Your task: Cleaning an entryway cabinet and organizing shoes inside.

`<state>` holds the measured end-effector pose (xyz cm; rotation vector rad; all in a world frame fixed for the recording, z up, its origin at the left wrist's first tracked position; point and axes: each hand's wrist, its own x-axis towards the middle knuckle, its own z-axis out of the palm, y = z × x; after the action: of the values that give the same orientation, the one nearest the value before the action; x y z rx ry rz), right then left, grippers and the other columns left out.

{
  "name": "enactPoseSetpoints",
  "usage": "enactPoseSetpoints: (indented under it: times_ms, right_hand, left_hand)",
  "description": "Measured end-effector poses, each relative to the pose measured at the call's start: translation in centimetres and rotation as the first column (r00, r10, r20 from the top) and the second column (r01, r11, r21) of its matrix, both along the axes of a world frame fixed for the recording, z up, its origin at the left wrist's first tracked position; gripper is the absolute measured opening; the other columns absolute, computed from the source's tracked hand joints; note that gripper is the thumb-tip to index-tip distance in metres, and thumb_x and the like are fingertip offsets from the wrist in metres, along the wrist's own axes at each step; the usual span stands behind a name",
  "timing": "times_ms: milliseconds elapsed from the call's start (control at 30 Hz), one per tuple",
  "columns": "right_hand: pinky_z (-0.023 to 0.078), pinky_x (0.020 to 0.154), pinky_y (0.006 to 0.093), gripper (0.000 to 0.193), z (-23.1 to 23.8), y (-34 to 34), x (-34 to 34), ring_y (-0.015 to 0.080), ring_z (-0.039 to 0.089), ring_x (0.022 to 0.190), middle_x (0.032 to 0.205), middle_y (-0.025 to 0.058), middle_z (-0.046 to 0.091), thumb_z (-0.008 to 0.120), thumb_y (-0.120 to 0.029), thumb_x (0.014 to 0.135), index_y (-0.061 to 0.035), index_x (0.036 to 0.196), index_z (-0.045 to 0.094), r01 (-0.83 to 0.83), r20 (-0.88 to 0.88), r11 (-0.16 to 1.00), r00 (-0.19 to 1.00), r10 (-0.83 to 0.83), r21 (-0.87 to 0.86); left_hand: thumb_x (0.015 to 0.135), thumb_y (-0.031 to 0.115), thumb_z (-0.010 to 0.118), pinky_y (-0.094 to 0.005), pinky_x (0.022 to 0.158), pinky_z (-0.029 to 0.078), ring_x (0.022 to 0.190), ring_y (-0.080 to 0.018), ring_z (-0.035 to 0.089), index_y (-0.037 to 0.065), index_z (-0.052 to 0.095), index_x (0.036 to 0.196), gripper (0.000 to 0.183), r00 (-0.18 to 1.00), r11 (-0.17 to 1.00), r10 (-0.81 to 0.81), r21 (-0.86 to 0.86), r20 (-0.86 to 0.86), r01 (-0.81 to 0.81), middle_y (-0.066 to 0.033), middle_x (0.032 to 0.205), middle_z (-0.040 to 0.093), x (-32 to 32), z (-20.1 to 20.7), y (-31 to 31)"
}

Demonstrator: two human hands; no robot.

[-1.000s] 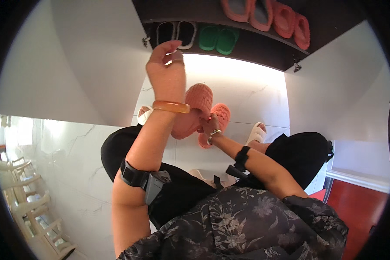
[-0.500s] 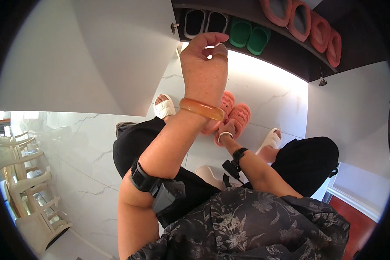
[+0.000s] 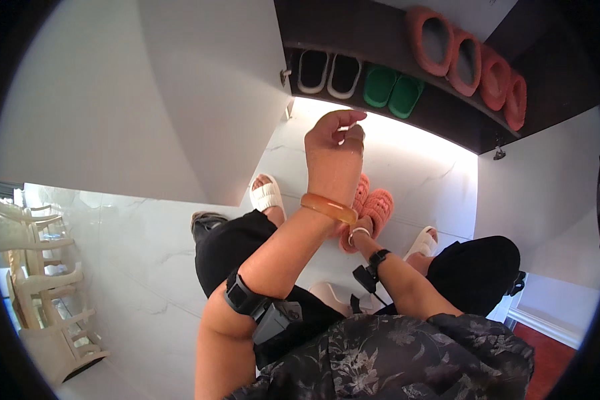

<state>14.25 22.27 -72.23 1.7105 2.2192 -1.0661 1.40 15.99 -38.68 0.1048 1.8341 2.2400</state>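
Note:
My left hand point(image 3: 337, 143), with an amber bangle point(image 3: 329, 208) at the wrist, is raised in front of the shoe cabinet. Its fingers are loosely curled, a gap shows between thumb and fingers, and I see nothing in them. Lower down, my right hand point(image 3: 362, 230) is closed at the heel end of a coral fluffy slipper point(image 3: 380, 205) near the floor. A matching slipper point(image 3: 362, 191) lies beside it, partly covered by my left wrist. The right fingertips are hidden, so the exact grip does not show.
The open cabinet's lower shelf point(image 3: 440, 105) carries black-and-white slippers point(image 3: 344, 75), green slippers point(image 3: 378, 87) and, higher right, several pink slippers point(image 3: 465, 61). Doors stand open at left point(image 3: 173, 100) and right point(image 3: 540, 180). A white stool point(image 3: 330, 297) is beneath me; chairs point(image 3: 50, 280) stand far left.
The whole view has shifted, so the cabinet appears lower. My left hand has drawn back somewhat from the shelf edge. My right hand stays at the coral slippers.

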Motion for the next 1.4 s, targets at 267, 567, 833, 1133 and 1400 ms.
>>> enactPoseSetpoints:
  times_ms: [267,567,833,1133,1400]
  right_hand:
    - [0.043,0.073,0.0452,0.038,10.4,3.3,-2.1,0.0396,0.056,0.082,0.085,0.0253,0.057,0.055,-0.031,0.079,0.0048,0.093,0.051,-0.283,-0.302,0.926,0.886,0.353,0.25]
    - [0.04,0.062,0.041,0.031,27.2,11.4,-14.8,0.035,0.052,0.069,0.076,0.0228,0.055,0.055,-0.026,0.078,0.004,0.087,0.052,-0.287,-0.523,0.662,0.432,0.735,0.692]
    - [0.043,0.063,0.0402,0.028,35.3,9.5,-20.7,0.0359,0.056,0.071,0.074,0.0222,0.056,0.056,-0.022,0.075,0.0045,0.083,0.052,-0.374,-0.499,0.612,0.359,0.788,0.697]
    - [0.046,0.07,0.041,0.037,34.9,16.5,-28.2,0.0387,0.058,0.08,0.081,0.0254,0.059,0.054,-0.029,0.079,0.0064,0.087,0.055,-0.202,-0.348,0.51,0.523,0.778,0.836]
    - [0.048,0.071,0.0406,0.034,31.7,20.3,-36.5,0.0356,0.06,0.083,0.084,0.0235,0.061,0.046,-0.028,0.085,0.0037,0.09,0.059,-0.329,-0.168,0.46,0.634,0.755,0.825]
  left_hand:
    - [0.078,-0.002,0.049,-0.0218,0.057,0.039,0.064,-0.0079,0.047,0.004,0.06,0.093,0.02,0.957,0.955,0.23,0.148,0.179,-0.257,-0.0024,0.08,0.054,-0.8,2.1,0.2]
    - [0.081,0.0,0.043,-0.0272,0.082,0.04,0.091,-0.0156,0.049,0.003,0.05,0.102,0.022,0.891,0.871,0.373,0.233,0.261,-0.433,-0.0076,0.101,0.05,-1.4,2.9,-0.5]
    - [0.08,0.001,0.047,-0.0249,0.077,0.038,0.085,-0.0125,0.046,0.003,0.051,0.1,0.021,0.85,0.831,0.462,0.212,0.253,-0.514,-0.0042,0.095,0.048,-2.2,1.7,-1.2]
    - [0.078,-0.001,0.049,-0.0227,0.073,0.039,0.079,-0.0097,0.044,0.005,0.053,0.098,0.021,0.862,0.854,0.427,0.19,0.273,-0.484,-0.0013,0.09,0.048,-2.1,0.9,0.3]
    - [0.079,-0.002,0.05,-0.0217,0.07,0.037,0.077,-0.0089,0.045,0.008,0.053,0.098,0.022,0.877,0.893,0.341,0.176,0.339,-0.415,-0.0001,0.093,0.049,-1.8,0.5,0.1]
